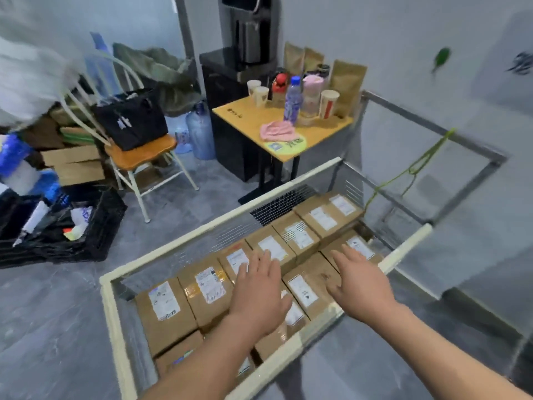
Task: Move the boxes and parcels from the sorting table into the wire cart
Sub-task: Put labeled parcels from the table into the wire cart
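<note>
The wire cart [219, 223], with cream padded rails and mesh walls, fills the lower middle of the head view. Several brown cardboard boxes [165, 310] with white shipping labels lie packed in rows inside it. My left hand [258, 293] hovers over the middle boxes, palm down, fingers straight and spread. My right hand [359, 281] is stretched out the same way over the boxes on the right side. Neither hand holds anything. Whether the fingertips touch the boxes I cannot tell. The sorting table is out of view.
A small yellow table [245, 116] with cups, bottles and paper bags stands behind the cart. To the left are a chair [144, 157] bearing a black bag, a black crate [95, 226] and stacked cardboard. A green cord [415, 166] hangs on the cart's far metal frame.
</note>
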